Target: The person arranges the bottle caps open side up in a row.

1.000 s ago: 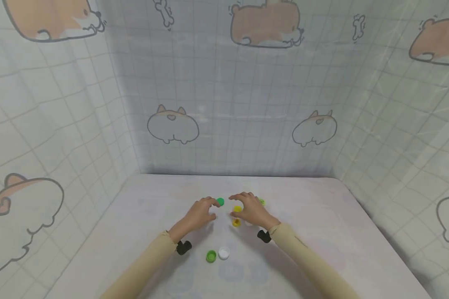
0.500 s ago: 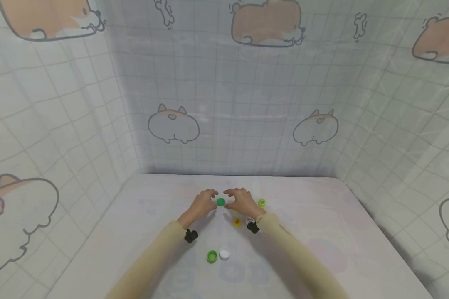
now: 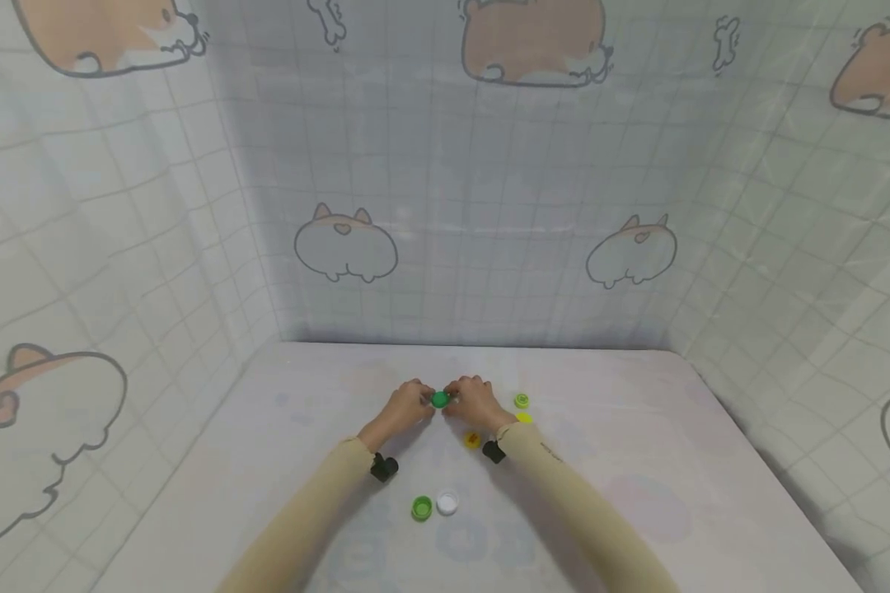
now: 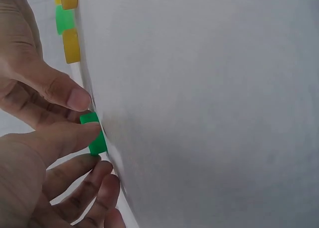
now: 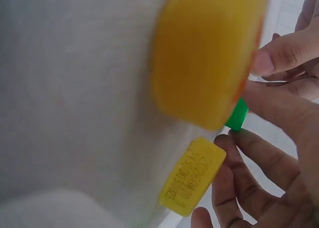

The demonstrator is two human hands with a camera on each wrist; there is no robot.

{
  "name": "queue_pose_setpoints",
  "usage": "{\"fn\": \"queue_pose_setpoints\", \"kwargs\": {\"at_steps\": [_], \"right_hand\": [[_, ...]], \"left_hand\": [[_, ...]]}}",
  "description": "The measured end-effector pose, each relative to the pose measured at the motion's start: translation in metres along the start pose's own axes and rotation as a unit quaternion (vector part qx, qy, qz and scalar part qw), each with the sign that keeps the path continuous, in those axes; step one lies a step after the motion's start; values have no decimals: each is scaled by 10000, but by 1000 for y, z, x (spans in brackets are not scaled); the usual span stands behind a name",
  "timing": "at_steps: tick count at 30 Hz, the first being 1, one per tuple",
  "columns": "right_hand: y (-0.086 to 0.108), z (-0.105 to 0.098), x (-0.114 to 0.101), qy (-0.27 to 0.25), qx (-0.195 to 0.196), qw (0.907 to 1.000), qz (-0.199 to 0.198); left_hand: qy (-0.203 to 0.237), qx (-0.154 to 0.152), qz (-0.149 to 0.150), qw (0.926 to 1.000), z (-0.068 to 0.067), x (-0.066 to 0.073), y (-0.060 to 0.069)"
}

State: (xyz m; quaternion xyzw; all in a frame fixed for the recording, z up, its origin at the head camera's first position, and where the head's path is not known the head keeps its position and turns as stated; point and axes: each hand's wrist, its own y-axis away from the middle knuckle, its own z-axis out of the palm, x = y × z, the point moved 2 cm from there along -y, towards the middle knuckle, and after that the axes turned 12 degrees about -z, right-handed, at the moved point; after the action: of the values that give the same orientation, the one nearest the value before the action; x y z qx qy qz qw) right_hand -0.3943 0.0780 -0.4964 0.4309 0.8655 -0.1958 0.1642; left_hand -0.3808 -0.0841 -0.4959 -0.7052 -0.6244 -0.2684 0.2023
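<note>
A green bottle cap (image 3: 440,399) sits between both hands in the head view, toward the back of the table. My left hand (image 3: 405,403) pinches it from the left; in the left wrist view the thumb (image 4: 75,136) lies across the green cap (image 4: 94,143). From the other side my right hand (image 3: 478,403) also has thumb and fingertips at the cap. In the right wrist view that thumb (image 5: 279,103) partly hides the green cap (image 5: 238,114). An orange-yellow cap (image 3: 471,440) lies just below the right hand.
Right of the right hand are a yellow-green cap (image 3: 522,400) and a yellow cap (image 3: 523,417). Nearer the front, an upturned green cap (image 3: 422,508) and a white cap (image 3: 447,503) lie side by side. A cartoon-printed curtain (image 3: 445,181) surrounds the table (image 3: 608,469).
Both hands have moved in toward the green cap from left and right, and their fingertips now hold it. The yellow cap beside the right hand appears farther right than before.
</note>
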Motion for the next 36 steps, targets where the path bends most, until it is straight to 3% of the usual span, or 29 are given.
{"fn": "queue_pose_setpoints", "kwargs": {"at_steps": [14, 21, 27, 36], "right_hand": [[-15, 3, 3, 24, 214, 9997, 132], [-16, 2, -1, -350, 293, 9987, 233], [-10, 2, -3, -461, 354, 9983, 74], [-2, -3, -2, -706, 490, 9962, -103]], "left_hand": [[-37, 116, 159, 9998, -3, -2, -10], [63, 101, 264, 9996, -3, -4, -17], [445, 13, 246, 9987, -4, -2, -11], [760, 138, 678, 9947, -12, 4, -1]]}}
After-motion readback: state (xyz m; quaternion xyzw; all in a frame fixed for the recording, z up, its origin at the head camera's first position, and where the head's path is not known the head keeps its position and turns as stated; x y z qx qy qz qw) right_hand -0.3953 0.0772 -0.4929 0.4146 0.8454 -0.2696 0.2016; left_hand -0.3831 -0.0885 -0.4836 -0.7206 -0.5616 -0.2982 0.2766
